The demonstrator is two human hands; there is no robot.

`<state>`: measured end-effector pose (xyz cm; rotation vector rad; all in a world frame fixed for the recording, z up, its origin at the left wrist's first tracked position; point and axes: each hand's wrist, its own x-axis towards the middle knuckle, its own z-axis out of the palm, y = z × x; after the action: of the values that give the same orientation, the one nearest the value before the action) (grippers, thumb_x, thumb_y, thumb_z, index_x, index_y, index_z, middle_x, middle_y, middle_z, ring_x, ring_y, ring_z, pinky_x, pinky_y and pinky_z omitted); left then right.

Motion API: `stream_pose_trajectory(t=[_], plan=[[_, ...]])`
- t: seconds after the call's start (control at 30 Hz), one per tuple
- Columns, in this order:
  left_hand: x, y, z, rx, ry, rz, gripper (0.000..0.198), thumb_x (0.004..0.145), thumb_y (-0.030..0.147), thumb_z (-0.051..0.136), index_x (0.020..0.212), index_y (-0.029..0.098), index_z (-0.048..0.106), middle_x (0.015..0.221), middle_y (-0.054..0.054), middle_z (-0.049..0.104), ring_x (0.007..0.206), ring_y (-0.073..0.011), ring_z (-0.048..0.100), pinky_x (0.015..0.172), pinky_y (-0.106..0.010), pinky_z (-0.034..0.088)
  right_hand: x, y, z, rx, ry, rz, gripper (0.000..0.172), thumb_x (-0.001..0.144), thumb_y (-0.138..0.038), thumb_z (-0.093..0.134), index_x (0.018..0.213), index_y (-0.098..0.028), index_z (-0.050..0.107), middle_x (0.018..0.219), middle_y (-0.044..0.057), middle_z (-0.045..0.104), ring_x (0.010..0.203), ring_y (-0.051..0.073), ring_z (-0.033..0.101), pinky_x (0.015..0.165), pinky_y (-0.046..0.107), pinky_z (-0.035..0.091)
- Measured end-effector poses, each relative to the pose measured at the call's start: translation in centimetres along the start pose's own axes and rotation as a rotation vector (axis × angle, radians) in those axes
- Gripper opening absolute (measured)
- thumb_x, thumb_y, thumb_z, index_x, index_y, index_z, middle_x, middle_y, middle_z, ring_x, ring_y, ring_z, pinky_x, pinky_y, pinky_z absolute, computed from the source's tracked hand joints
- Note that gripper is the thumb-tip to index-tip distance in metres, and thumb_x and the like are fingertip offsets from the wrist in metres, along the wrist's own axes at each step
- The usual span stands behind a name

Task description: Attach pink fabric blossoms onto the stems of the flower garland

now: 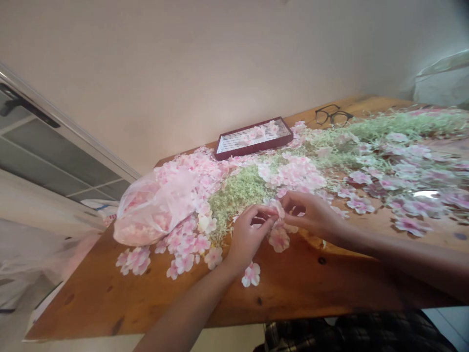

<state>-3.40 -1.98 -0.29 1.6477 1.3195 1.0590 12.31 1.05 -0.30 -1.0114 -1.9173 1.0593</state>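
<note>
Fingertips (270, 212) pressed together from both sides, and you've got them meeting on a small pale-pink cloth blossom (277, 207), right in the middle of the view! Your left hand (249, 239) comes in from seven o'clock, its fingers curled and bunched against the blossom. Your right hand (311, 215) reaches across from three o'clock, pinching the other side. How firm that grip is, you can't tell from here, with the petals half buried between your fingers. That blossom looks featherlight and limp, easy to crease, so your surest hold looks like the gathered centre, not those floppy petal edges.

Around your hands now! Another pink blossom (279, 239) lies just below at six o'clock, and a lone white-and-pink blossom (251, 275) sits beside your left wrist at seven. At nine, a crumpled translucent plastic bag (154, 210) packed with pink petals rests against a drift of loose blossoms. At ten, there's a mound of wispy pale-green dried sprigs (238, 195). Up at eleven, a shallow dark-red rectangular tray (252, 148) with a white patterned base holds a few more blossoms, and at one, a pair of black-framed glasses (331, 115) lies on the honey-brown wooden table (110, 293). Out at three, deeper pink blossoms (410, 205) scatter across the wood!
</note>
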Motion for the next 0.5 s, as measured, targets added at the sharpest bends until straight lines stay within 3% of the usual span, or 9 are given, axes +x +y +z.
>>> stream_pose_trajectory(t=[0.3,0.5], plan=[[0.22,-0.02,-0.03,-0.053,0.032,-0.017,0.016,0.07,0.031,0.054,0.08,0.018,0.053,0.078,-0.001,0.058,0.073,-0.012,0.055,0.069,-0.024,0.043,0.19,-0.1,-0.41,0.145,-0.114,0.001,0.008,0.074,-0.023,0.049,0.072,-0.015,0.049,0.069,0.001,0.053,0.064,0.01,0.053,0.056,0.02,0.042],[0.5,-0.46,-0.45,0.045,0.025,-0.007,0.015,0.072,0.032,0.052,0.075,0.018,0.057,0.081,-0.002,0.058,0.077,-0.0131,0.055,0.071,-0.024,0.042,0.48,0.27,-0.31,0.181,-0.14,0.085,0.013,0.074,-0.026,0.049,0.081,-0.015,0.051,0.074,0.002,0.057,0.07,0.012,0.056,0.06,0.023,0.043]])
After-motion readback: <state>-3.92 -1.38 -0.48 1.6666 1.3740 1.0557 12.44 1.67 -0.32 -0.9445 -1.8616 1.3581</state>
